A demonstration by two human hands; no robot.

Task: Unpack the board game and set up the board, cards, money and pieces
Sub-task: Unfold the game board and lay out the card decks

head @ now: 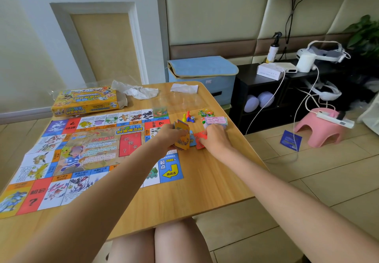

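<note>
Table [205,185]: we see a wooden top that carries all the game things; both our forearms reach over it from the near edge.
Board [86,156]: the paper board lies open and flat, to the left of our left hand, and its right edge passes under our left wrist.
Box [86,101]: the yellow game box lies beyond the board, far to the left of our hands, near the far edge of the table.
Wrappers [137,90]: crumpled clear plastic lies beyond our hands, just right of the box.
Money [216,121]: a pile of pink notes lies just beyond our right hand, touching or almost touching the knuckles.
Card stack [181,137]: we hold it in our left hand, standing on its edge between the two hands.
Left hand [171,134]: its fingers are curled around the card stack and grip it.
Right hand [216,139]: its fingers pinch a red card.
Red card [200,138]: it lies just right of the card stack, low over the table.
Pieces [188,117]: small coloured pawns stand beyond our hands, between the board and the money.
</note>
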